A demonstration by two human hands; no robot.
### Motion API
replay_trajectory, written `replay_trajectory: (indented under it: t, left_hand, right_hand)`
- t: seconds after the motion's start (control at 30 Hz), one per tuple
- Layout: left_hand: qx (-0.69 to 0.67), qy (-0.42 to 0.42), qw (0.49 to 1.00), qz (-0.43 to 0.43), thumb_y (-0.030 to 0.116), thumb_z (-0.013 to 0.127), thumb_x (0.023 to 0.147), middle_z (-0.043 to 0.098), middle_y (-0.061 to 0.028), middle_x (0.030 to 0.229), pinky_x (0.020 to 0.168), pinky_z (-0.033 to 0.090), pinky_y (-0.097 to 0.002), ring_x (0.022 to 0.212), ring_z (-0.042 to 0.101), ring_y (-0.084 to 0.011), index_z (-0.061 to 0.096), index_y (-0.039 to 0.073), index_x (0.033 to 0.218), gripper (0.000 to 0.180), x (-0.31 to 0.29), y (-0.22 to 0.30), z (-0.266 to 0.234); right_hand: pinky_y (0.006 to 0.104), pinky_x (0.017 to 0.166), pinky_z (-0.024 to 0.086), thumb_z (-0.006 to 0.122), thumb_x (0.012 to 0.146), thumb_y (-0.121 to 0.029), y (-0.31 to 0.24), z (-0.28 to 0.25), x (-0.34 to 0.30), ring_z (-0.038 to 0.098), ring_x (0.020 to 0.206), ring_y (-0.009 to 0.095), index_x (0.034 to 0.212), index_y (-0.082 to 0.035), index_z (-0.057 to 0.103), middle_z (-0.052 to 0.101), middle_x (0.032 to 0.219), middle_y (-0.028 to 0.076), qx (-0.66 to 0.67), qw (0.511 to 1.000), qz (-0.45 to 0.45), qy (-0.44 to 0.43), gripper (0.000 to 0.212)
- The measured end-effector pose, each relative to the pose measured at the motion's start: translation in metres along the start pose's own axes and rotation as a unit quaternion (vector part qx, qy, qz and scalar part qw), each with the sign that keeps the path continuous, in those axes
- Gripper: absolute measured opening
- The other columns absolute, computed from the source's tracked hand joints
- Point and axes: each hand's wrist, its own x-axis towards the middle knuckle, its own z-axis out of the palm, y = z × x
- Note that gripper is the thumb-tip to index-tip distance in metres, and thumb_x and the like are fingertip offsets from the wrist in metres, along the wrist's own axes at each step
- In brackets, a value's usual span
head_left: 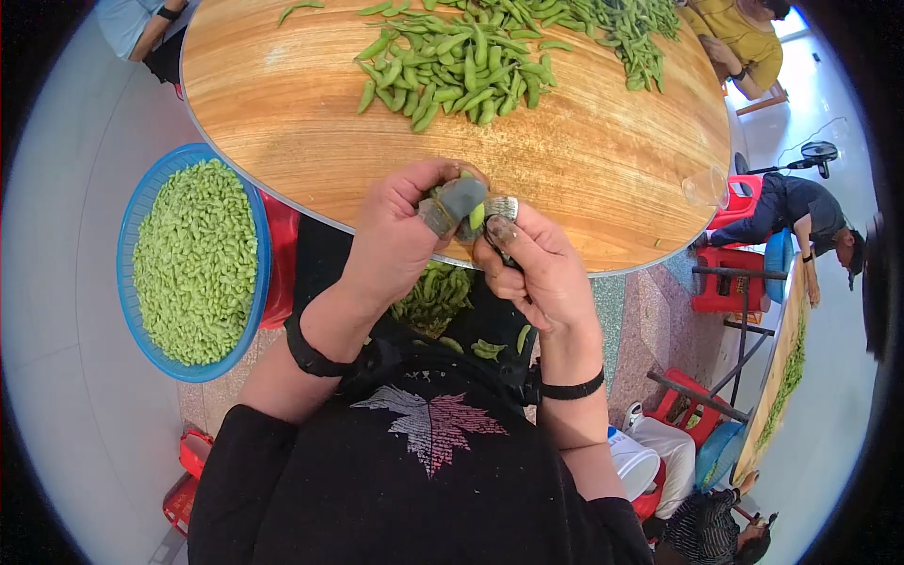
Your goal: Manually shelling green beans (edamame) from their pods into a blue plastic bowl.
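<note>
Both my hands meet over the near edge of the round wooden table. My left hand (pixel 400 221), with grey tape around its thumb and a finger, is closed on a green soybean pod (pixel 477 217). Just right of it, my right hand (pixel 541 264) is closed, its thumb darkly stained and its fingers curled. A small dark curved thing shows under that thumb; its kind is hard to make out. Beyond my hands lies a pile of soybean pods (pixel 461 71) on the table. Below them, more pods or husks (pixel 438 297) lie at my lap.
A blue basket (pixel 127 250) full of shelled green beans stands left, beside a red stool (pixel 281 254). A clear cup (pixel 704 188) is near the table's right edge (pixel 659 240). Other people sit around, some at another table (pixel 765 414) on the right. A white bucket (pixel 636 466) stands by my right elbow.
</note>
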Motion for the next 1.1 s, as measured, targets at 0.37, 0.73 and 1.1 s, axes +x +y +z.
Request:
replay_trajectory:
  t: [0.37,0.73,1.1]
  left_hand:
    - [0.179,-0.016,0.981,0.08,0.009,0.063,0.082,0.059,0.0019,0.084,0.059,0.039,-0.0151,0.073,0.053,-0.0051,0.06,0.004,0.104,0.022,0.008,-0.014,-0.009]
    - [-0.011,0.091,0.996,-0.004,0.001,0.054,0.085,0.056,0.0043,0.075,0.052,0.034,-0.0151,0.063,0.047,-0.0022,0.063,0.004,0.103,0.021,0.009,-0.006,-0.011]
    - [0.141,0.02,0.99,0.009,-0.004,0.05,0.08,0.057,0.0019,0.075,0.058,0.04,-0.0236,0.066,0.05,-0.0083,0.062,0.003,0.096,0.022,0.008,-0.004,-0.012]
  right_hand:
    - [0.0209,0.047,0.033,0.046,0.09,-0.009,0.014,0.002,0.015,0.041,0.052,0.004,0.078,-0.003,0.055,0.048,0.058,-0.004,-0.395,0.883,-0.185,0.174,0.016]
    - [0.044,0.063,0.046,0.055,0.086,-0.024,-0.024,0.007,0.057,0.059,0.072,0.042,0.085,0.002,0.058,0.06,0.073,0.026,-0.553,0.741,-0.229,0.306,0.026]
    - [0.0386,0.056,0.045,0.059,0.083,-0.017,-0.018,0.005,0.041,0.057,0.06,0.036,0.08,0.002,0.055,0.059,0.066,0.02,-0.489,0.805,-0.201,0.269,0.019]
